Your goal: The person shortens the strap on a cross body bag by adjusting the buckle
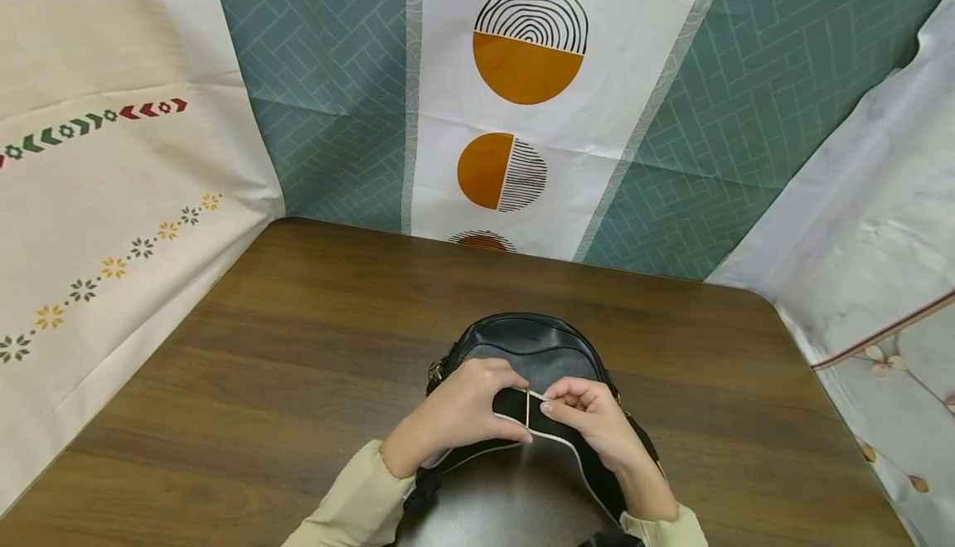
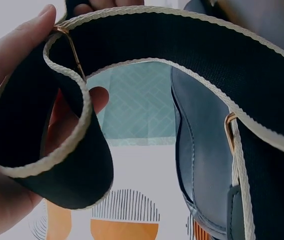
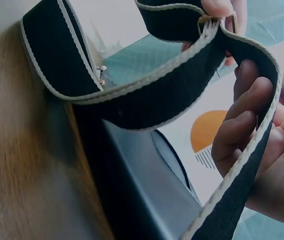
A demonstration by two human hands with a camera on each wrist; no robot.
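A black shoulder bag (image 1: 525, 340) lies on the table with its wide black strap (image 1: 511, 403), edged in cream, raised in front of it. Thumb and fingers of my left hand (image 1: 470, 402) pinch the strap at its thin gold slider buckle (image 1: 528, 409). In the left wrist view the strap (image 2: 147, 37) runs through the buckle (image 2: 74, 52) and folds into a loop inside that hand. Just right of the buckle, my right hand (image 1: 597, 423) pinches the strap's edge. The right wrist view has its fingers (image 3: 237, 120) curled beside the strap (image 3: 259, 60).
Under the bag is a brown wooden table (image 1: 298, 348). Behind it hangs a green and white cloth (image 1: 336, 91) with orange half circles. Patterned pale cloths stand along the left (image 1: 134, 224) and right sides. A gold clasp (image 1: 436, 371) sits at the bag's left side.
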